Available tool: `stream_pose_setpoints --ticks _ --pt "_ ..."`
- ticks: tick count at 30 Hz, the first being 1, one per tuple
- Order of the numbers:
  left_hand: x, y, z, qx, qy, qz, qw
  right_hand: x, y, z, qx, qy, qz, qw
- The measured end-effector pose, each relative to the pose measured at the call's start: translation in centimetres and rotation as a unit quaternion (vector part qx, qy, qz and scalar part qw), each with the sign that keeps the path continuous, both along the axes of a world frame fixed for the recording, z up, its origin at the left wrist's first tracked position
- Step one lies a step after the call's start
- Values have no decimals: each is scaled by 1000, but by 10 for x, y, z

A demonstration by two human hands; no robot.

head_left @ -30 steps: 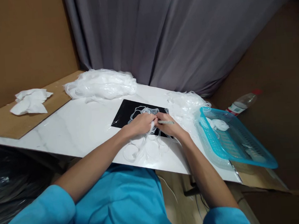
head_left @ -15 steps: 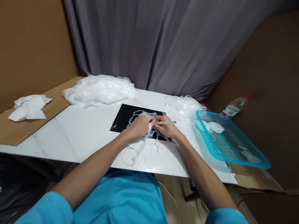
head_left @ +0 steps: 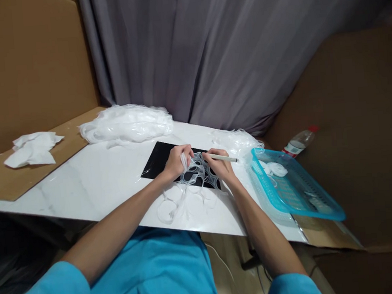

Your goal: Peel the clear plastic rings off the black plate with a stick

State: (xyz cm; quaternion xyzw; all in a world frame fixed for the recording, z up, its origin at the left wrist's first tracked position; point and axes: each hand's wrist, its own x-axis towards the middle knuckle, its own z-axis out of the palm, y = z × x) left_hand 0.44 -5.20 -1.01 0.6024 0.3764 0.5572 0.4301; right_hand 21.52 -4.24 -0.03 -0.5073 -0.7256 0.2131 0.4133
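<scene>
Over a black sheet (head_left: 158,156) on the table, my right hand (head_left: 219,162) grips a slim, pale pen-like tool (head_left: 225,157); its tip points left, and its exact kind cannot be made out. My left hand (head_left: 176,161) is closed on white stringy strips (head_left: 184,160) that loop out of the fist. Between the two hands a tangle of thin white loops and rings (head_left: 195,170) spreads across the black sheet. Loose white strips (head_left: 169,210) lie on the table just in front of it.
A big heap of white stringy material (head_left: 126,125) sits at the back left, a smaller pile (head_left: 238,140) at the back right. To the right stands a blue plastic basket (head_left: 271,200) with white bundles inside. Behind it is a bottle (head_left: 297,143). Crumpled tissue (head_left: 35,148) rests on cardboard at left.
My hands were close together over the loops. The left hand has moved away to the left and up with the white strips, leaving a gap. The tool's outer end has swung slightly right.
</scene>
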Motion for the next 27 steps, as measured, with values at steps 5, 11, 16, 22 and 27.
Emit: stream_pose_setpoints --ticks 5,11,16,22,27 --pt "-2 6 3 -42 -116 -8 992 1 2 -2 -37 20 41 998" --pt "-10 16 1 -107 -217 12 970 -2 -1 -2 -73 14 196 978" --pt "-16 23 -5 -171 -258 26 950 -1 -3 -1 -88 4 248 965" --pt "-20 28 -6 -218 -281 32 934 -1 1 -5 -71 -5 224 972" --pt "-21 31 -7 -230 -286 37 929 0 5 -7 -57 -9 208 976"
